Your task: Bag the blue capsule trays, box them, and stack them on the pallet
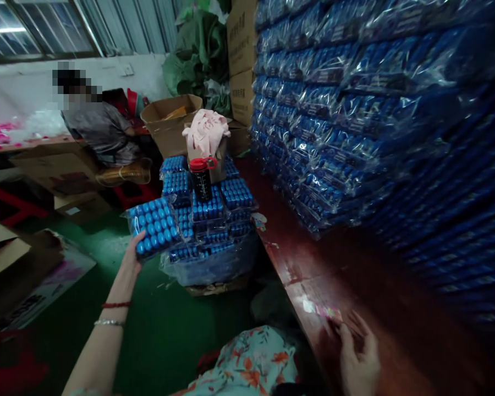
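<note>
My left hand (135, 250) grips the near left edge of a clear-wrapped pack of blue rounded pieces (154, 224). It holds this pack raised and tilted beside a stack of similar packs (206, 239). On the right, my right hand (359, 352) is over the reddish-brown table (299, 269), fingers apart and slightly curled. Just beyond its fingertips lies a small colourful printed slip (328, 312); whether the fingers touch it I cannot tell. A dark bottle with a red lid (201, 180) stands upright on the stack.
Tall rows of plastic-wrapped blue packs (334, 115) rise along the table's right side. Behind the stack are a pink cloth (207, 132) and an open carton (160, 124). Another person (99, 126) sits at the far left. An open box (37, 280) lies on the floor nearby.
</note>
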`<action>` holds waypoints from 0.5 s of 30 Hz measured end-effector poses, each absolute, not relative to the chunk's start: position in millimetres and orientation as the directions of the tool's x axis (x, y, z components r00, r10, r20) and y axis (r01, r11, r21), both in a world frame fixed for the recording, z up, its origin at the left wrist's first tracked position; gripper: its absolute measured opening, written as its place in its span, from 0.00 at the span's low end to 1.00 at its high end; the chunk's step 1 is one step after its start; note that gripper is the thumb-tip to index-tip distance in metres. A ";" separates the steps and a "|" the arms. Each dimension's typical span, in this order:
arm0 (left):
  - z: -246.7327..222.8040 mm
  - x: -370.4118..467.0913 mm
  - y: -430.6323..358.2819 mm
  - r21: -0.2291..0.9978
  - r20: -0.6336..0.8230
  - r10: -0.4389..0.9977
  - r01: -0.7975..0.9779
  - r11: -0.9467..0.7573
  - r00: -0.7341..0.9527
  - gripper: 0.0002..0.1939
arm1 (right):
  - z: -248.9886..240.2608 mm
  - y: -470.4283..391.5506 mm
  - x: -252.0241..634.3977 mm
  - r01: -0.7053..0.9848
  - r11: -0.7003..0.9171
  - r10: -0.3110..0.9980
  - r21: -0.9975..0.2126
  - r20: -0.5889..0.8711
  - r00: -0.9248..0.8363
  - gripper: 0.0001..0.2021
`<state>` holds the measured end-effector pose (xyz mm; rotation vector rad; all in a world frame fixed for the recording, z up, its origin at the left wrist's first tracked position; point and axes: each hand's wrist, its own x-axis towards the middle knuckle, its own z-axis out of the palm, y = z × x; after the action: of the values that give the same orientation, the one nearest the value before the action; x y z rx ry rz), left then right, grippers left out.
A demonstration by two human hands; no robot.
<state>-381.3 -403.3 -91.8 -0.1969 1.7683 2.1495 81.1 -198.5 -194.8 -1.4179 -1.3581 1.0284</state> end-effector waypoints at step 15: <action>-104.2 -432.7 -336.4 0.917 -0.370 0.429 -0.399 0.023 -0.824 0.20 | -226.8 -196.7 81.1 0.514 0.269 0.963 -0.815 0.239 -0.124 0.22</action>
<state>-432.7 -336.4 -104.2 0.0304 1.7311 1.8589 81.1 -196.7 -226.8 -1.3526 -1.7595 0.7265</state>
